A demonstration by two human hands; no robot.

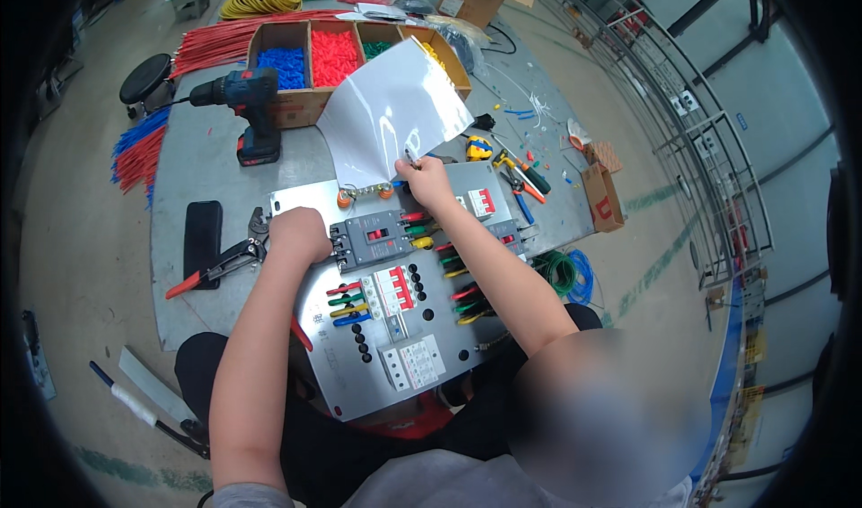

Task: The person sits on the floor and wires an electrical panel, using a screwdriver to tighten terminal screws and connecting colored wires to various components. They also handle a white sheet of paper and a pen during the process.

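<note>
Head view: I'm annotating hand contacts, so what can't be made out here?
In the head view:
Left hand: fingers mostly hidden by its own back; grip unclear.
Small dark item at the right hand: too small to identify.
Brown cardboard divided box: partly hidden behind the glossy white sheet.
Rightmost grey rectangular circuit breaker: partly hidden by the right forearm.

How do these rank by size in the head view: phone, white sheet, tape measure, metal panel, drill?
Largest to smallest, as they look:
Metal panel
White sheet
Drill
Phone, partly covered by the pliers
Tape measure
The panel's nearness to the camera may enlarge it.
</note>
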